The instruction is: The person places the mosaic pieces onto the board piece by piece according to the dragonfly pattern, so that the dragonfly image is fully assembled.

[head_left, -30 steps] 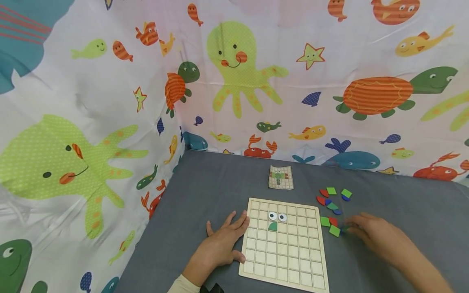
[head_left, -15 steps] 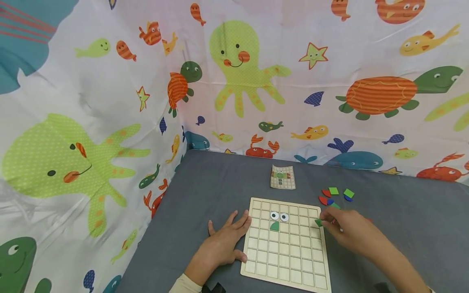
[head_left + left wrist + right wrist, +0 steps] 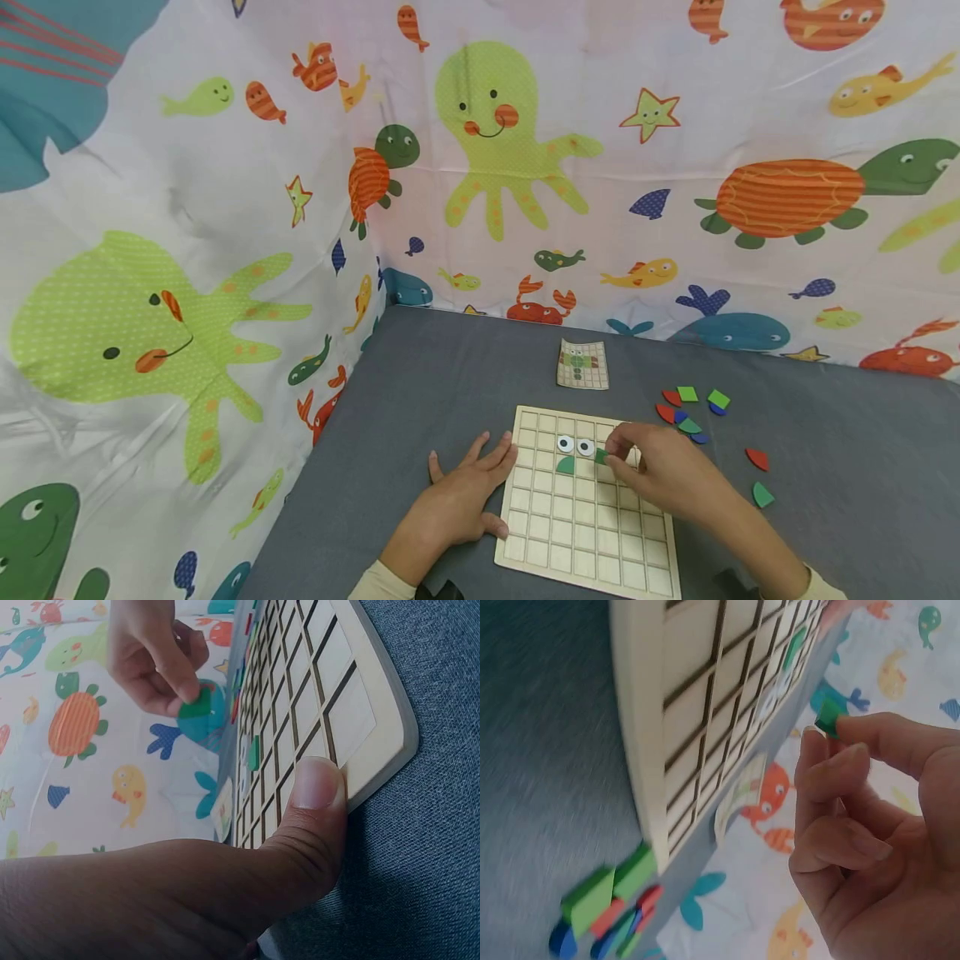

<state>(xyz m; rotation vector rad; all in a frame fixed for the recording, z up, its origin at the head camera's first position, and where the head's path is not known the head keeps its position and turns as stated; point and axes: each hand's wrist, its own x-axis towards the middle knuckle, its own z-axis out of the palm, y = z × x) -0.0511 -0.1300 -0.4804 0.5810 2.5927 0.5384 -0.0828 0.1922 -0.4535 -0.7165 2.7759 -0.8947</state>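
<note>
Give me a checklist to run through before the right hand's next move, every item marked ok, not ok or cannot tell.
1. Green piece pinched in the right hand: ok.
2. Left hand touching the left edge of the board: ok.
3. Picture card uncovered beyond the board: ok.
4. That piece set down on the board: not ok, raised above it.
5. Correct spot per the card: cannot tell, print too small.

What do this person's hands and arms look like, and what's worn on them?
The left hand and right hand are bare, with no gloves or rings showing. The left sleeve and right sleeve are plain cream, partly visible. A black object shows beside the left sleeve; its purpose is unclear.
</note>
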